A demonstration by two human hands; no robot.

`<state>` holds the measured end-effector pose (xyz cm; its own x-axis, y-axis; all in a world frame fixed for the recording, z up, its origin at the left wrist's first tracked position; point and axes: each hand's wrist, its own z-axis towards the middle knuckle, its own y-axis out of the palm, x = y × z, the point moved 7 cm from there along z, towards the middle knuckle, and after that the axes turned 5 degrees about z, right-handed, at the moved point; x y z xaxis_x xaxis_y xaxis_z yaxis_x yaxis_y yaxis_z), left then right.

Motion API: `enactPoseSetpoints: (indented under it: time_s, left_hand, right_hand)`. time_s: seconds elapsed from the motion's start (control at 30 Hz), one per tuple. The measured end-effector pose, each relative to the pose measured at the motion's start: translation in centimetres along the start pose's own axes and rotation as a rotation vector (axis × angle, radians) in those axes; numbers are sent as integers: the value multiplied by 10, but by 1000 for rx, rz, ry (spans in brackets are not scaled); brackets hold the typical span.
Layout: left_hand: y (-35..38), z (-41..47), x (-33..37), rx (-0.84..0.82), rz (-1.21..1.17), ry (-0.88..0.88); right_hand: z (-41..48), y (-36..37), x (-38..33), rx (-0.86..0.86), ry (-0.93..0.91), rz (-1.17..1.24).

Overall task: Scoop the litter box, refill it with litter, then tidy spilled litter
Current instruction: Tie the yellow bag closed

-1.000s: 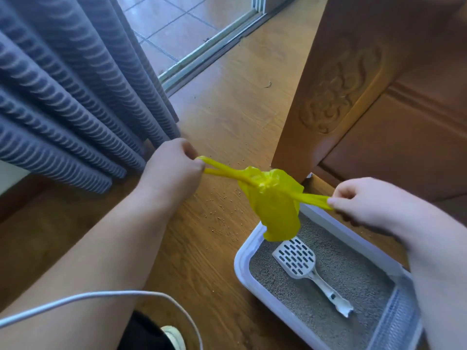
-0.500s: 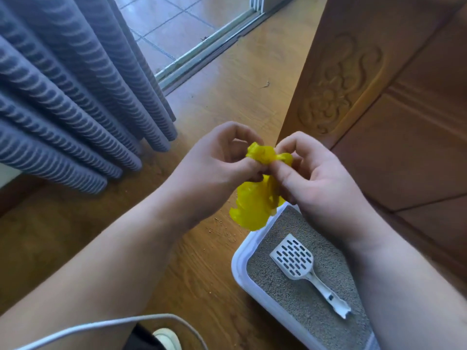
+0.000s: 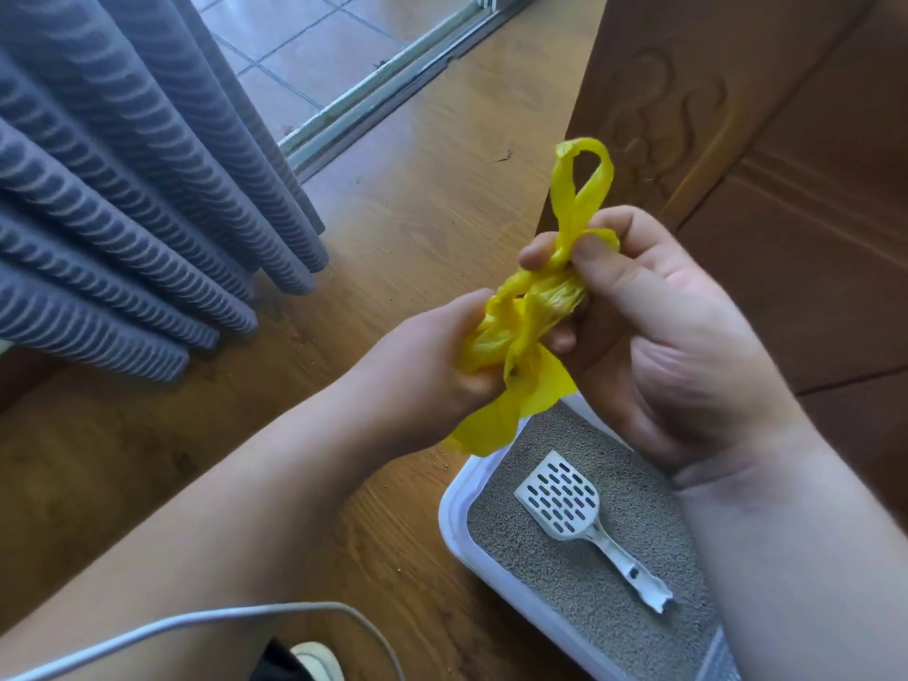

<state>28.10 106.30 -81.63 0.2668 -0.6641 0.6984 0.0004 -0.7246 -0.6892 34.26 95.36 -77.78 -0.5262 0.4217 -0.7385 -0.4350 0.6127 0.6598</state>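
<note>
A bunched yellow bag (image 3: 525, 317) was held above the white litter box (image 3: 454, 503) — its slotted scoop (image 3: 560, 501) lay flat on grey litter (image 3: 530, 572).

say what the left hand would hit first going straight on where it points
Past the yellow bag it grips, the left hand likely meets the right hand first, though depth is unclear.

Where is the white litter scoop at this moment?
In the head view's lower right, the scoop lies on the grey litter inside the litter box, just below the yellow bag.
</note>
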Motion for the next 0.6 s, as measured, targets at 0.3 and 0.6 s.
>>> enactPoseSetpoints:
  time_s: [0.3,0.6]
  left_hand:
    - [13,-26,15,-102,-71,-141]
    - [-49,-126,115,-217,-198,-181]
  right_hand:
    - [-24,-3,-29,229,-33,-185]
    - [-120,102,-109,291,161,-434]
